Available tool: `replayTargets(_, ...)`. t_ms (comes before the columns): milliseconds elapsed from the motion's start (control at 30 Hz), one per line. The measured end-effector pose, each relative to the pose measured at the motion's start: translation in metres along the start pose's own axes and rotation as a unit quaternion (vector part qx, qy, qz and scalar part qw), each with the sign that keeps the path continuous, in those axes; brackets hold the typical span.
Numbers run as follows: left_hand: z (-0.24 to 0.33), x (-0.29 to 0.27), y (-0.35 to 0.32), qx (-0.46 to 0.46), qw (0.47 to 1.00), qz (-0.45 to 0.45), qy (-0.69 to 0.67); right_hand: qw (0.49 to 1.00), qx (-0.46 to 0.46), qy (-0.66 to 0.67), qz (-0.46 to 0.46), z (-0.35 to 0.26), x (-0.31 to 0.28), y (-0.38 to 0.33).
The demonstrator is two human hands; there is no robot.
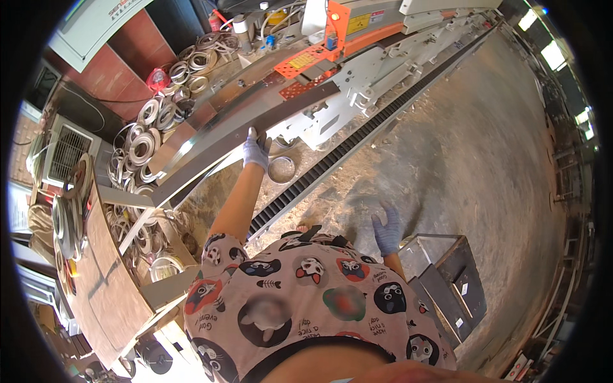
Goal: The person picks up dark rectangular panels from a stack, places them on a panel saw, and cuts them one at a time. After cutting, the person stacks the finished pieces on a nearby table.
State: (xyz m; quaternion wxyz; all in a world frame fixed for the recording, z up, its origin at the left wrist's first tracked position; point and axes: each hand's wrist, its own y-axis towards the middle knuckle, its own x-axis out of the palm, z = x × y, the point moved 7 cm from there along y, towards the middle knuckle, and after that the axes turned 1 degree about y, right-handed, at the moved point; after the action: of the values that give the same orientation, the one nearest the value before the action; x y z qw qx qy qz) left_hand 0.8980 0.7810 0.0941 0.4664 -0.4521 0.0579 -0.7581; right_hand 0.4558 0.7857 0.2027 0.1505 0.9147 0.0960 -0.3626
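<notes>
My left hand (257,152), in a pale knitted glove, is at the near edge of a long, narrow dark panel (223,145). Its fingertips lie over that edge; the underside of the grip is hidden. The panel lies along the bed of a long machine (377,76), and its far end reaches beside the orange perforated guard (300,62). Low on my right side, my right hand (386,233), gloved alike, hangs empty with thumb and fingers apart. Just beyond it stands a stack of dark panels (450,281) with small white labels.
A black ribbed conveyor track (332,156) runs diagonally past my front along the machine. Rolls of edge banding (143,147) are heaped behind the bed on the left. A curved wooden tabletop (105,281) stands at my left. Dusty concrete floor (485,147) stretches right.
</notes>
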Motion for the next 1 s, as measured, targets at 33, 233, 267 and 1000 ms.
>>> replayTargets(33, 0.004, -0.002, 0.014, -0.006, 1.0, 0.002, -0.018, 1.0, 0.0, -0.001, -0.003, 0.007, 0.004, -0.005)
replayTargets(233, 0.011, 0.054, -0.002, -0.097, 0.971, -0.168, 0.138, 0.985, 0.113, 0.13, 0.001, 0.086, 0.033, -0.034)
replayTargets(267, 0.026, 0.059, -0.014, -0.016, 0.949, -0.191, 0.251, 0.979, 0.138, 0.151, 0.002, 0.086, 0.034, -0.036)
replayTargets(1000, 0.107, 0.07, 0.029, 0.414, 0.268, -0.035, 0.869, 0.973, 0.204, 0.1, -0.05, 0.077, 0.054, -0.048)
